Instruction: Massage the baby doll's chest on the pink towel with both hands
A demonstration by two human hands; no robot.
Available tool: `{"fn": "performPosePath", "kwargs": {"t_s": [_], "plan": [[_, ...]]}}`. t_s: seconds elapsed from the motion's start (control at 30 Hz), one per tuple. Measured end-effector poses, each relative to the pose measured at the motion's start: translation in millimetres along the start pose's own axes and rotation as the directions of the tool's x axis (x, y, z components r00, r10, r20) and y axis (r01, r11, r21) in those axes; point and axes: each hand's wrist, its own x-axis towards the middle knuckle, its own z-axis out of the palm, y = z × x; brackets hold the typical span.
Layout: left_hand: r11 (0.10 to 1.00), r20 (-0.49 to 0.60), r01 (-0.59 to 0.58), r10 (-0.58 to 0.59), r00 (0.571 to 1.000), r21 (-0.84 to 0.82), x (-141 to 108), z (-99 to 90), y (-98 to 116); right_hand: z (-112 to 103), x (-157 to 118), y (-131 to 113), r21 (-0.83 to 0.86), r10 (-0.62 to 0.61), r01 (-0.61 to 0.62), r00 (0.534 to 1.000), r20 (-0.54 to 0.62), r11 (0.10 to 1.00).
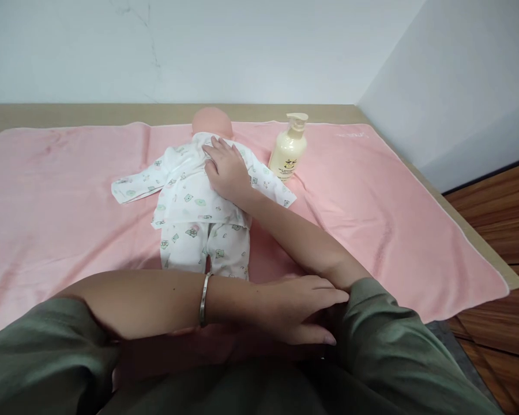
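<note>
A bald baby doll [211,120] lies on a pink blanket, dressed in white printed pyjamas: a long-sleeved top [185,199] and trousers [184,245]. No face shows on the doll, and its sleeves spread out to both sides. Flat on the upper part of the top rests my right hand [229,173], its fingers loosely spread. My left hand [300,308], with a silver bangle [205,300] on its wrist, reaches across to the right. Its fingers are stretched out with the thumb apart, and the fingertips meet my right forearm near the rolled green sleeve [376,311].
A cream pump bottle [289,150] stands on the blanket [346,207], just right of the doll's head. The blanket covers most of a wooden table [328,111]. White walls [251,52] rise behind and at the right. Brown wood-grain panels [501,219] are at the right.
</note>
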Motion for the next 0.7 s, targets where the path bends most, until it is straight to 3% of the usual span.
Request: {"fn": "performPosePath", "kwargs": {"t_s": [0.07, 0.13, 0.2, 0.3, 0.5, 0.7], "plan": [[0.999, 0.008, 0.039, -0.039, 0.999, -0.008, 2, -3.3, 3, 0, 0, 1, 0.006, -0.001, 0.002, 1.000, -0.009, 1.000], [0.986, 0.009, 0.156, -0.155, 0.988, -0.059, 6, -7.1, 7, 0, -1, 1, 0.005, -0.007, 0.007, 1.000, -0.011, 1.000], [0.933, 0.022, 0.310, -0.312, 0.950, -0.181, 11, -10.4, 9, 0, -2, 1, 0.011, -0.013, 0.013, 1.000, -0.012, 1.000], [0.783, 0.079, 0.479, -0.491, 0.868, -0.397, 18, -14.7, 7, -3, -3, 1, 0.011, -0.012, 0.013, 1.000, -0.010, 1.000], [0.509, 0.101, 0.527, -0.648, 0.755, -0.681, 34, -30.2, 1, -10, -6, -2, 0.018, -0.003, 0.003, 1.000, 0.004, 1.000], [0.475, 0.142, 0.574, -0.676, 0.723, -0.667, 35, -56.1, 13, -9, -6, -3, 0.018, 0.005, -0.005, 1.000, 0.007, 1.000]]}}
